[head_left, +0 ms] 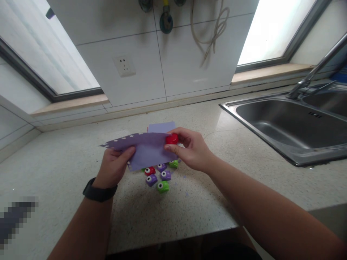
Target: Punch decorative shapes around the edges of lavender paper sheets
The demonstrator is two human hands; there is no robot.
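A sheet of purple paper (151,153) with small cut-out shapes along its left edge is held up above the counter. My left hand (115,166) pinches its lower left part between thumb and fingers. At its right edge, my right hand (189,148) grips a red craft punch (172,139) set against the paper. Just below the paper lie several small punches, among them a green one (163,186), a purple one (151,180) and a red one (150,170). Another stack of purple paper (162,127) rests behind, partly hidden by the held sheet.
The speckled countertop (67,151) runs along a tiled wall. At the right is a steel sink (276,122) with a faucet (300,86). Tiny purple scraps lie near the punches. The counter's front edge is close to my body.
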